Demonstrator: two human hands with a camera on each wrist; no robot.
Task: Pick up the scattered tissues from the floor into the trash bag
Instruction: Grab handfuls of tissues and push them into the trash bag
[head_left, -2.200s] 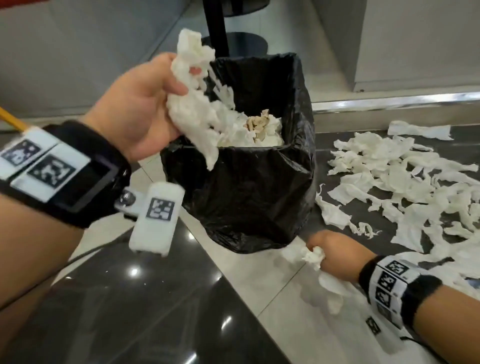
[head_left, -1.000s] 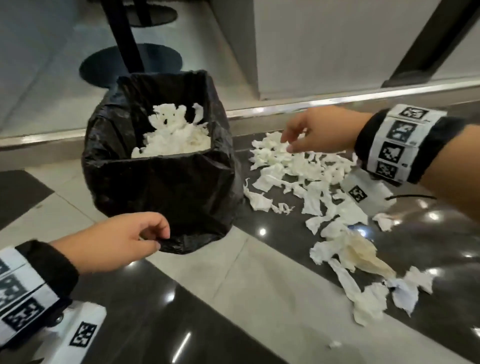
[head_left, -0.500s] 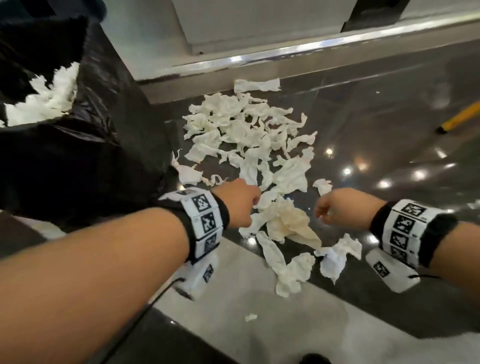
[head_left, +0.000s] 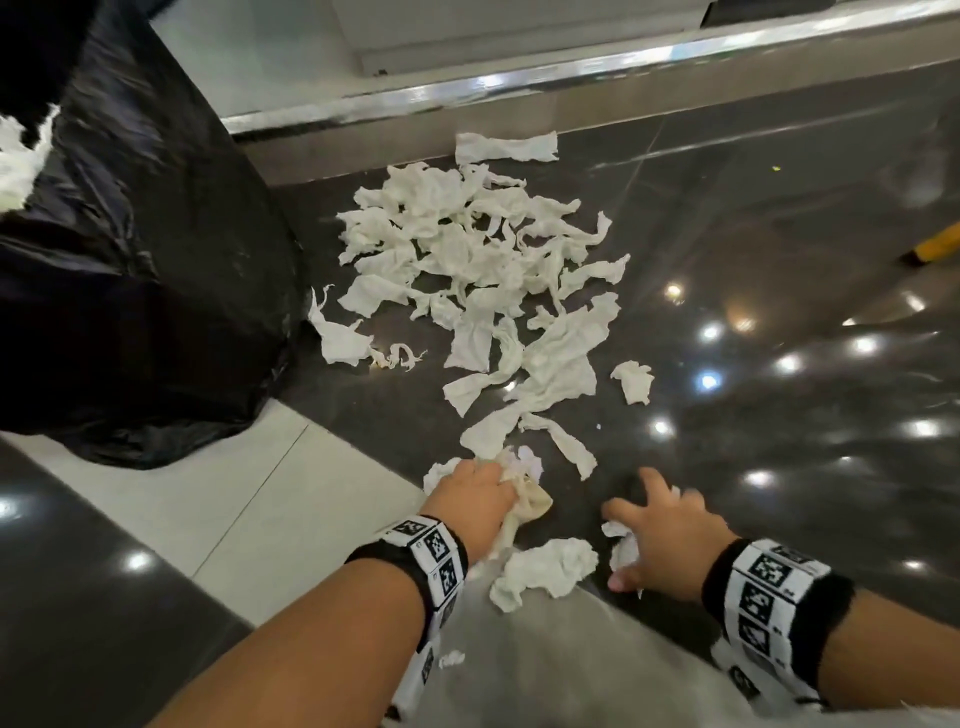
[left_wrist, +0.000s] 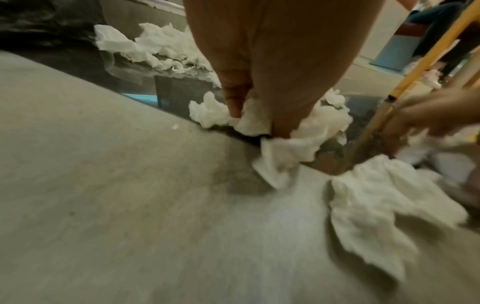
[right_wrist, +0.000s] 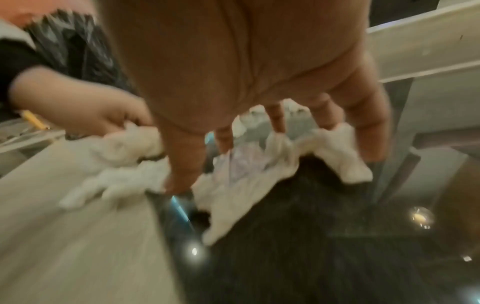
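Observation:
Torn white tissues (head_left: 478, 260) lie scattered over the dark floor to the right of the black trash bag (head_left: 130, 260), which holds tissues at its top left. At the near end of the heap, my left hand (head_left: 511, 486) grips a bunch of crumpled tissues (left_wrist: 249, 123) on the floor. The right hand (head_left: 631, 535) is beside it, with fingers (right_wrist: 369, 127) spread and pressing down on another tissue (right_wrist: 259, 170). A loose crumpled tissue (head_left: 545, 571) sits between my two wrists.
A metal-edged step (head_left: 519, 88) runs behind the heap. The end of a yellow stick (head_left: 935, 244) lies at the far right. The floor changes from dark glossy tiles (head_left: 779, 467) to a pale strip (head_left: 234, 493) under my left arm.
Both hands have come down onto the nearest tissues. The left hand has closed on a bunch. The right hand has gone from a fist to spread fingers on a tissue.

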